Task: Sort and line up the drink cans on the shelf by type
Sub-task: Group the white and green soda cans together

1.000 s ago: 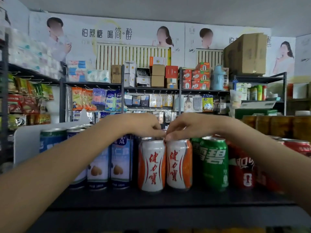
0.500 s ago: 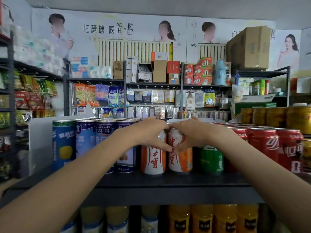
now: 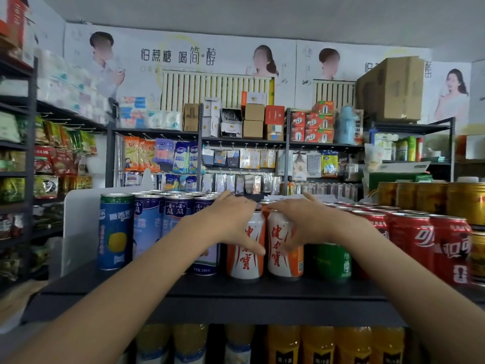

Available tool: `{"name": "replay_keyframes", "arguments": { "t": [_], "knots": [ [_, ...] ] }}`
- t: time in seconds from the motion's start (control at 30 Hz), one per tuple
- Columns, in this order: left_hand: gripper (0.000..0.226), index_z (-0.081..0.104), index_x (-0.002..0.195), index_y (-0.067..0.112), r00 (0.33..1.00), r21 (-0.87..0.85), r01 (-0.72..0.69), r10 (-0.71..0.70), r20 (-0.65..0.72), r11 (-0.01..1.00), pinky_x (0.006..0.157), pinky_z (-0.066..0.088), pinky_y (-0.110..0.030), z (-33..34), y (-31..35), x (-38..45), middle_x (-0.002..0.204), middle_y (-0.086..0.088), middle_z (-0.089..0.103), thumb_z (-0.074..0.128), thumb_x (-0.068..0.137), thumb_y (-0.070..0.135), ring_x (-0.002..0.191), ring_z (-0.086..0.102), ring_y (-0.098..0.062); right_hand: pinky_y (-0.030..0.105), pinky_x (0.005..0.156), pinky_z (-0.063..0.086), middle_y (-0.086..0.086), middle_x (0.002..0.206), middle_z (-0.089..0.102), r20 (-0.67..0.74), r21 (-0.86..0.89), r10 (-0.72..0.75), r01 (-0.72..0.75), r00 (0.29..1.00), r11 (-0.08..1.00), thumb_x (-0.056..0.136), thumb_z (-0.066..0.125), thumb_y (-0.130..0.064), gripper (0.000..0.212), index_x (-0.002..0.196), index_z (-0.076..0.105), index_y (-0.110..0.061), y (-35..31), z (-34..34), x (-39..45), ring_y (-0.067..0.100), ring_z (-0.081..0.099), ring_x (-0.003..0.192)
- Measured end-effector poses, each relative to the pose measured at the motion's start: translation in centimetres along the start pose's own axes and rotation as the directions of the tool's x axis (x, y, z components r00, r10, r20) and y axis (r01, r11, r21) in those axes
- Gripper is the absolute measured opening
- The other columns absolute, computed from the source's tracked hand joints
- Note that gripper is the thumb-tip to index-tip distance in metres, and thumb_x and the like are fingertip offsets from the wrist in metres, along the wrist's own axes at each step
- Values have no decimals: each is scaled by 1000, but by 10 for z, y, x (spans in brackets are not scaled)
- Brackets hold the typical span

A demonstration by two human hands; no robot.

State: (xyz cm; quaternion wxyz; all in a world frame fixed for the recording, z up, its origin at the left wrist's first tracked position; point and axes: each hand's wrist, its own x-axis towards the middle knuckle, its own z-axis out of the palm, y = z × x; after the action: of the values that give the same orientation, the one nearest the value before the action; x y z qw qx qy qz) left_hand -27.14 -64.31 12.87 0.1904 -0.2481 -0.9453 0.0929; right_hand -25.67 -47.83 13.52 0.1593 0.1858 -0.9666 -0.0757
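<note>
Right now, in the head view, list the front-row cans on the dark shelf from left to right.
Blue lemon can → pale blue can → left orange-and-white can → right orange-and-white can → green can → red cans.

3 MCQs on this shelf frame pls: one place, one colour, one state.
1. Where is the green can?
A. right of the orange-and-white cans
B. left of the blue cans
C. on the shelf below

2. What colour are the cans at the far right of the front row?
A. red
B. purple
C. white

3. What are the hands doing?
A. hanging idle
B. each gripping an orange-and-white can
C. lifting a box

Key: 1 A, it stands beside the right orange-and-white can. 2 A, the red cans end that row. 3 B, left hand wraps the left orange-and-white can, right hand the other.
</note>
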Motion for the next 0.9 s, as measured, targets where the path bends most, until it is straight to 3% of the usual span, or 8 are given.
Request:
{"name": "replay_keyframes", "arguments": {
  "t": [0.07,0.2,0.4,0.53,0.63,0.73,0.9],
  "knots": [
    [98,21,144,15,1000,78,-4,6,-24,997,115,6,-38,0,4,-8,145,-1,34,65,69,61,134,29,-20,42,116,3,-2,149,29,-125,-21,14,-17,992,1000,71,74,-42,101,147,10,-28,-5,15,-12,20,23,139],
    [91,26,140,16,997,-16,-19,18,-71,1000,108,20,-30,2,5,-17,140,1,39,73,69,48,129,32,-17,31,114,14,-3,147,25,-254,17,22,-18,967,1000,74,74,-32,96,146,12,-23,-11,29,-26,19,21,136],
    [98,19,145,19,993,5,-19,19,-114,1000,112,-8,-33,10,3,-15,148,3,30,70,69,52,138,22,-15,32,113,13,-1,146,27,-243,1,17,-17,970,1000,74,75,-31,94,145,15,-20,-12,28,-24,21,24,135],
    [102,9,147,23,985,-12,24,-25,-171,1000,110,-14,-38,16,-2,-15,154,4,16,68,70,54,142,11,-13,31,113,14,0,148,23,-266,57,11,4,964,998,74,75,-27,94,146,14,-20,-12,30,-22,20,19,137],
    [99,5,147,25,933,-61,72,-88,-350,996,109,-17,-37,33,7,-26,155,4,10,65,74,53,143,5,-12,31,114,17,-1,154,7,-375,172,63,3,925,985,76,74,-28,95,146,11,-25,-14,46,-31,20,10,142],
    [92,5,147,22,839,-126,102,-154,-521,987,109,-16,-33,54,22,-38,154,5,12,59,79,53,142,7,-12,31,110,28,0,151,13,-516,341,212,-28,830,940,79,71,-30,90,147,12,-24,-24,66,-43,21,24,137],
    [94,13,146,17,789,-98,140,-171,-590,985,109,-17,-34,64,27,-35,150,-1,22,64,76,53,140,16,-16,40,93,44,6,151,10,-485,468,313,-59,817,882,80,70,-28,98,146,-2,-36,-38,91,-41,30,43,125]
  ]
}}
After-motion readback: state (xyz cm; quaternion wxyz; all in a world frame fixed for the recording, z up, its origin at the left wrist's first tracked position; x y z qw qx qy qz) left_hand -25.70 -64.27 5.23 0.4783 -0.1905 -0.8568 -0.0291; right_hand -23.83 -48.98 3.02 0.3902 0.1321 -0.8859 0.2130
